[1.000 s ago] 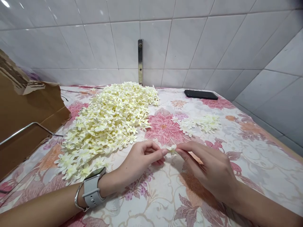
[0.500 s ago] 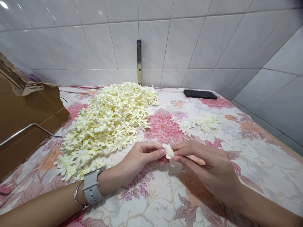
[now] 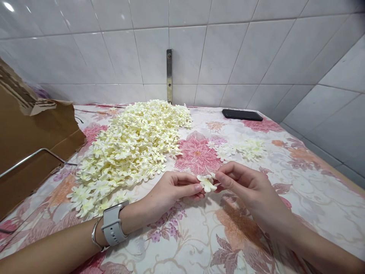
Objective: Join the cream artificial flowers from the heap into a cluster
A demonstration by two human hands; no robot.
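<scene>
Above the patterned tablecloth, a small cream-white artificial flower (image 3: 207,183) is pinched between my two hands. My left hand (image 3: 176,186), with a grey-strapped watch and a bangle at the wrist, grips the flower's left side between thumb and fingers. My right hand (image 3: 248,190) holds its right edge, the thumb and forefinger closed on a petal. A large heap of similar flowers (image 3: 134,144) lies behind and left of my hands. Beyond my right hand is a smaller group of flowers (image 3: 248,149) on the cloth.
A torn cardboard box (image 3: 37,133) stands at the left, with a bent metal rod (image 3: 42,150) in front of it. A black phone (image 3: 242,115) lies near the tiled wall. A metal bracket (image 3: 169,76) is fixed to the wall behind the floral tablecloth (image 3: 171,255).
The flower has turned so its open petals face up and toward me. My right hand has shifted its hold, its fingers rising and bending at the flower's right side.
</scene>
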